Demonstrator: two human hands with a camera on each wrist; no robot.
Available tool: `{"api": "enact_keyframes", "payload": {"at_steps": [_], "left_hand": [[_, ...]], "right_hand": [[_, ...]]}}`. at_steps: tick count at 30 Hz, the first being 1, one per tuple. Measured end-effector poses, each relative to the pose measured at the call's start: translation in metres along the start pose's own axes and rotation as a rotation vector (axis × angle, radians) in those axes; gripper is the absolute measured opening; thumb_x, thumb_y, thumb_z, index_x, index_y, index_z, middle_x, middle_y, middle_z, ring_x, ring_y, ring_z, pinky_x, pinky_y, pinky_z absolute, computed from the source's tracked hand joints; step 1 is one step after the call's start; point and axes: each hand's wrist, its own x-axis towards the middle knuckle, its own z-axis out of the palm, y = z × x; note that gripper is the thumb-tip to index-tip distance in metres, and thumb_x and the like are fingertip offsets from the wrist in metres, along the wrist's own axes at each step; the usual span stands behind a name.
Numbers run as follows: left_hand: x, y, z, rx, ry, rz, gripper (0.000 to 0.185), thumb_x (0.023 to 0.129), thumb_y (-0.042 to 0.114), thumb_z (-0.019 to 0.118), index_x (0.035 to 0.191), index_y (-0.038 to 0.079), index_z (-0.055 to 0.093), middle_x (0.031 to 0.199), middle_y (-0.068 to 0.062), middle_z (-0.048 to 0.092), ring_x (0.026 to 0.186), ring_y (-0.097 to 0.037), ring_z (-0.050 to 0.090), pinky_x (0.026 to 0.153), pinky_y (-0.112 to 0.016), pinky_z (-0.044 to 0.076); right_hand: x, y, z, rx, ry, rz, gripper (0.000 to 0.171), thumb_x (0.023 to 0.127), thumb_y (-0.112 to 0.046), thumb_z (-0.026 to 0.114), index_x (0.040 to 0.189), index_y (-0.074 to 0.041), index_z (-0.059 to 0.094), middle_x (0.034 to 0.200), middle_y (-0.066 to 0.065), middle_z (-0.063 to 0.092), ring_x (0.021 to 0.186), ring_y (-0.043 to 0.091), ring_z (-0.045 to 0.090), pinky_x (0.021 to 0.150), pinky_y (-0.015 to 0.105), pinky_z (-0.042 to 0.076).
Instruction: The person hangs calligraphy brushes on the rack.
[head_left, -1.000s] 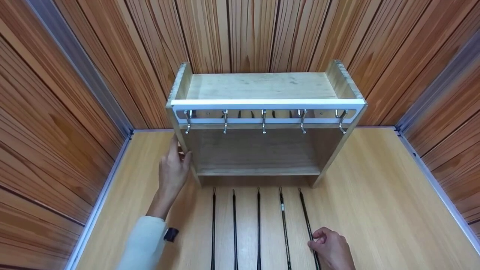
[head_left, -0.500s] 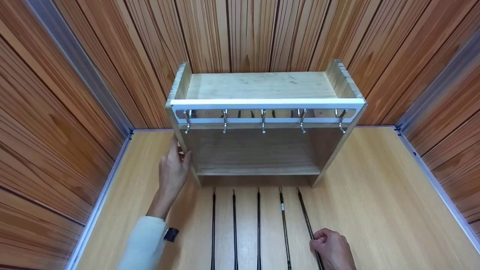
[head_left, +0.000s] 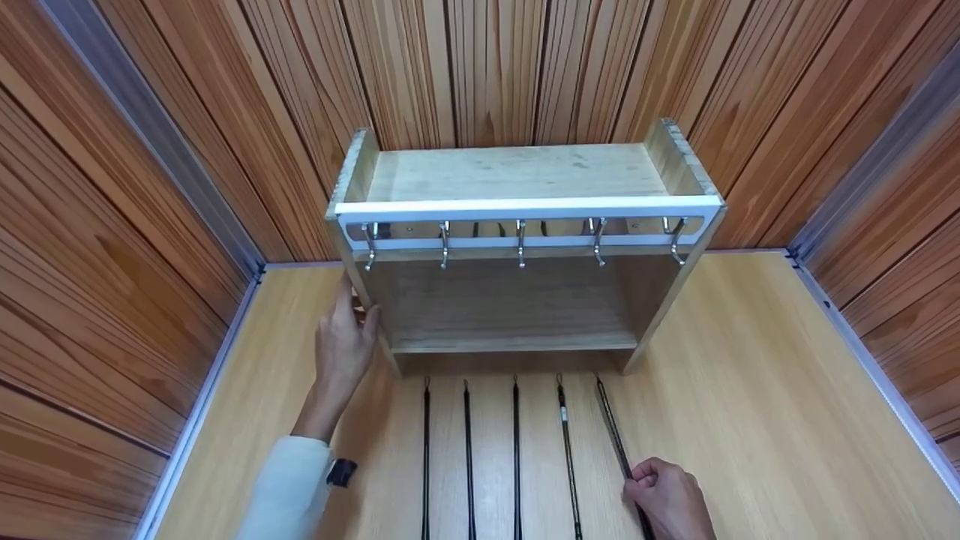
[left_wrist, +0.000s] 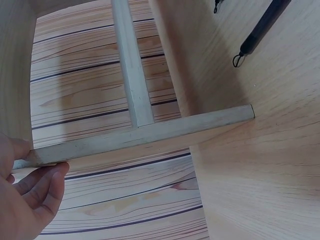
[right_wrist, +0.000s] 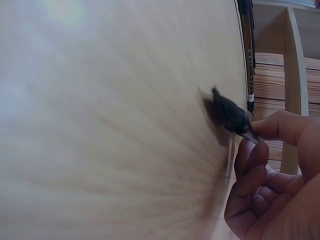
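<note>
A pale wooden rack (head_left: pixel 517 172) with a row of metal hooks (head_left: pixel 520 244) stands on the wooden table against the back wall. My left hand (head_left: pixel 345 345) grips the rack's left side panel (left_wrist: pixel 140 135), thumb on the front edge and fingers on the outside. Several black brushes (head_left: pixel 516 450) lie side by side in front of the rack. My right hand (head_left: pixel 667 499) pinches the rightmost brush (head_left: pixel 611 427) near its lower end. In the right wrist view the fingertips (right_wrist: pixel 252 150) hold that brush (right_wrist: pixel 230 112) just off the tabletop.
Wood-panelled walls close in the table on the left, back and right, with metal trim (head_left: pixel 217 360) along the edges. Bare tabletop (head_left: pixel 750 390) lies to the right of the rack. The rack's lower shelf (head_left: pixel 510 341) is open at the front.
My right hand has slid slightly toward me along the rightmost brush, whose angle has shifted a little. The left hand stays on the rack's side panel.
</note>
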Motion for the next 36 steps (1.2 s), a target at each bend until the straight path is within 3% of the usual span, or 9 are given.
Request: {"api": "enact_keyframes", "payload": {"at_steps": [10,22,29,36], "left_hand": [[-0.003,-0.004,0.002,0.023,0.034,0.043,0.064,0.094,0.000,0.065,0.150,-0.002,0.035,0.108,-0.027,0.068,0.082,-0.034,0.071,0.063,-0.045,0.059],[-0.005,-0.003,0.001,0.017,0.028,0.015,0.063,0.095,0.000,0.064,0.151,0.000,0.035,0.111,-0.026,0.068,0.084,-0.033,0.071,0.067,-0.043,0.059],[-0.003,-0.001,0.000,0.000,0.019,0.001,0.063,0.095,0.000,0.064,0.151,0.000,0.034,0.113,-0.025,0.067,0.087,-0.033,0.071,0.067,-0.042,0.059],[-0.002,0.000,0.000,0.001,0.033,0.021,0.061,0.095,0.000,0.064,0.149,-0.001,0.037,0.110,-0.026,0.068,0.085,-0.034,0.071,0.065,-0.043,0.059]], "right_hand": [[-0.005,-0.004,-0.013,0.006,0.025,-0.025,0.009,0.078,-0.010,0.074,0.078,-0.009,0.065,0.071,-0.005,0.061,0.067,0.014,0.059,0.068,0.035,0.049],[-0.006,-0.012,-0.029,0.023,0.035,-0.005,0.011,0.082,-0.012,0.074,0.081,-0.010,0.062,0.073,-0.005,0.063,0.070,0.015,0.059,0.068,0.035,0.048],[-0.004,-0.020,-0.037,0.111,0.052,0.025,0.010,0.084,-0.010,0.074,0.086,-0.006,0.064,0.072,-0.004,0.063,0.066,0.014,0.057,0.060,0.025,0.043],[-0.005,-0.027,-0.041,0.185,0.148,-0.063,0.010,0.085,-0.008,0.075,0.088,-0.006,0.065,0.075,-0.002,0.065,0.066,0.010,0.058,0.061,0.023,0.045]]}}
